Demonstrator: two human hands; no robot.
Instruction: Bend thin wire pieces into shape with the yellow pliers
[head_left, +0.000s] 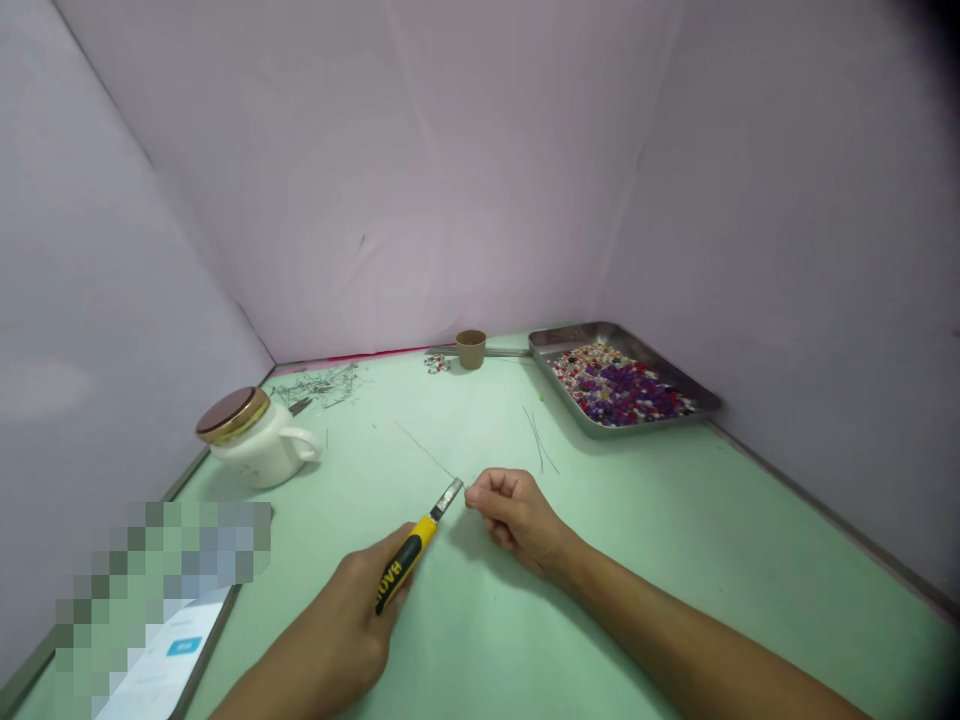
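My left hand [360, 610] is closed around yellow-and-black handled pliers [409, 555], whose metal jaws point up and to the right. A thin wire [424, 450] runs from the jaw tips toward the upper left, above the green tabletop. Just right of the jaws, my right hand [517, 510] is closed in a pinch at the wire's near end; its fingertips cover what lies between them. Whether the jaws are clamped on the wire is too small to tell.
A metal tray [592, 428] of mixed beads stands at the right back. Near the back wall are a small brown cup [471, 350], a bead cluster [437, 364] and a wire pile [319, 385]. Loose wires [537, 440] lie mid-table. A lidded white mug [262, 450] and phone [169, 650] occupy the left.
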